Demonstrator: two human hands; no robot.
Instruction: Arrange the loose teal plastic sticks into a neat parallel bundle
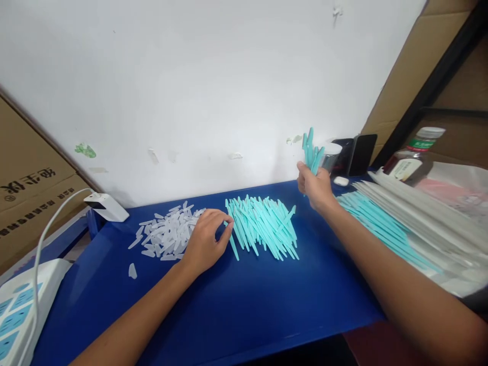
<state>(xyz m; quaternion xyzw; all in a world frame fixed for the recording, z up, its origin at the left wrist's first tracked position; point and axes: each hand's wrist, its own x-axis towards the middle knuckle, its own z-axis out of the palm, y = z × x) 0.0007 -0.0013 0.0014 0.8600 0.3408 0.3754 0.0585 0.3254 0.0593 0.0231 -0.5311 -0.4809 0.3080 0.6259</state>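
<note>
A power strip (15,310) is cut off at the frame's left edge. Just left of the left hand (206,241) lies a heap of clear caps (168,234). That hand's fingers pinch one teal stick at the edge of the teal pile (263,226); the fingertips are partly hidden. The right hand (314,188), raised, grips a bunch of teal sticks (311,150). Right of it, packaged sticks (400,223) run out of frame.

The cardboard box (26,195) at far left carries bold black Chinese characters, seen upside down and tilted, with a line of smaller black print beneath, too small to read. The bottle (414,160) at far right has a green-and-white label whose print is too blurred to read.
</note>
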